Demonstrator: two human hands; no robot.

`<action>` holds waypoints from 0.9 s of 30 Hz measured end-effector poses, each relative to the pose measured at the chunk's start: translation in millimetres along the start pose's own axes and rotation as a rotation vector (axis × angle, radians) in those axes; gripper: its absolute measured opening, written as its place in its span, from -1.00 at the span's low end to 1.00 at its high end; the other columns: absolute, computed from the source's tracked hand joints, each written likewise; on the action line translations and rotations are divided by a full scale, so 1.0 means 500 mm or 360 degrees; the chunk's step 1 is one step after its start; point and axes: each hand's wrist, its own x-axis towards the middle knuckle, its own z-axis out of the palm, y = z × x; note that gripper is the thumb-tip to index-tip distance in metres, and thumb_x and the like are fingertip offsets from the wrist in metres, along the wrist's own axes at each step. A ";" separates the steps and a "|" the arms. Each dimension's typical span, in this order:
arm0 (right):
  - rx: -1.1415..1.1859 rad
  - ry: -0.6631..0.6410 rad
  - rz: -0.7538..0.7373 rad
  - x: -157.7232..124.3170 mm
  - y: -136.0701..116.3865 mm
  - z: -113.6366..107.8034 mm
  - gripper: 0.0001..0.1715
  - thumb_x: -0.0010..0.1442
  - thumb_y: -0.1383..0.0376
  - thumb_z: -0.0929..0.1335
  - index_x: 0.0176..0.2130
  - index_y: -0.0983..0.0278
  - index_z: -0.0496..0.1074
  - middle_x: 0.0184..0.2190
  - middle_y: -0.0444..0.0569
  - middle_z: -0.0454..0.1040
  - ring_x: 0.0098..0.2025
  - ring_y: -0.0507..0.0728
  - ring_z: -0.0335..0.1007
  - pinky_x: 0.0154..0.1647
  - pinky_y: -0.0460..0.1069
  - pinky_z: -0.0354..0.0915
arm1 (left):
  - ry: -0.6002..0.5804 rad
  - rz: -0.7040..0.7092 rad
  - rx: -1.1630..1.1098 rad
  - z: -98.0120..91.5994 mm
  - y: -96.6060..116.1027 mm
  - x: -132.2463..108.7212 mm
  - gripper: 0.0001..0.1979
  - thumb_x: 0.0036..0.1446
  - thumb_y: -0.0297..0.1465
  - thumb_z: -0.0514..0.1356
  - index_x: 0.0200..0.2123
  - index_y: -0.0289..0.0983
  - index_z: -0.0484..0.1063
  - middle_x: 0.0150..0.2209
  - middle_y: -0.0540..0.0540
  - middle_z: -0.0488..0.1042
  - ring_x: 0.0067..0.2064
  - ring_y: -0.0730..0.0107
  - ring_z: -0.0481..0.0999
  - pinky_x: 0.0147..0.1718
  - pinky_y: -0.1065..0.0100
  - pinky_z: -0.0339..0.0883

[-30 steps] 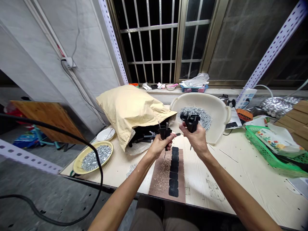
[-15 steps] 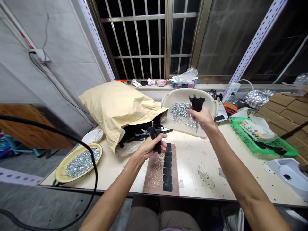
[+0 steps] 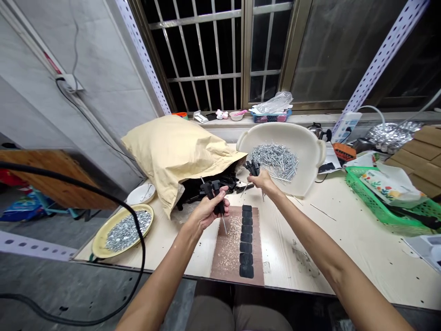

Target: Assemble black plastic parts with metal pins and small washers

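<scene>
My left hand (image 3: 206, 212) is closed around black plastic parts (image 3: 208, 188); a thin metal rod sticks up from them and another points down below my fingers. To its right, my right hand (image 3: 263, 179) grips a bunch of black plastic parts (image 3: 252, 167) with metal rods hanging beneath. It is in front of a cream basin (image 3: 310, 172) holding a heap of long metal rods (image 3: 275, 158). Black parts (image 3: 229, 181) fill the mouth of a yellow paper sack (image 3: 172, 147) just beyond my left hand. A row of black rounded pads (image 3: 246, 248) lies on a brown mat (image 3: 230, 271).
On the left are a yellow dish (image 3: 98, 246) of small metal pieces and a white bowl (image 3: 139, 195). A green basket (image 3: 360, 202) stands at the right. Loose rods (image 3: 323, 212) lie on the table (image 3: 289, 230). A black cable (image 3: 143, 257) hangs across the left side.
My right hand has moved left and lower, away from the basin toward the sack's mouth. My left hand has shifted slightly left with its black parts. The view has turned slightly.
</scene>
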 end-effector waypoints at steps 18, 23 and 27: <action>0.0349 -0.0664 -0.0219 -0.076 -0.109 0.104 -0.62 -0.14 0.07 0.45 -0.47 0.28 0.33 -0.72 -0.26 0.21 -0.69 -0.07 0.01 -0.70 -0.14 -0.05 | 0.0534 0.0262 -0.0150 -0.014 -0.010 0.037 -0.61 0.00 -0.27 0.31 -0.11 -0.34 0.44 -0.34 -0.18 0.53 -0.39 0.38 0.52 -0.47 0.39 0.40; 0.0460 -0.0571 -0.0178 -0.218 -0.117 0.089 -0.64 -0.05 0.06 0.41 -0.45 0.28 0.31 -0.66 -0.22 0.25 -0.64 -0.06 0.09 -0.69 -0.14 0.01 | 0.0301 0.0417 -0.0255 0.041 -0.016 0.007 -0.58 0.04 -0.18 0.26 -0.07 -0.29 0.43 -0.18 -0.21 0.53 -0.18 0.26 0.52 -0.27 0.29 0.42; 0.0300 -0.0111 -0.0531 -0.286 -0.128 0.071 -0.76 -0.07 0.18 0.42 -0.48 0.27 0.33 -0.58 -0.17 0.33 -0.56 -0.02 0.18 -0.60 -0.11 0.11 | 0.0272 0.0868 0.0038 0.090 -0.012 -0.034 -0.57 0.00 -0.19 0.28 -0.05 -0.20 0.44 -0.12 -0.15 0.52 -0.02 0.22 0.45 -0.14 0.34 0.36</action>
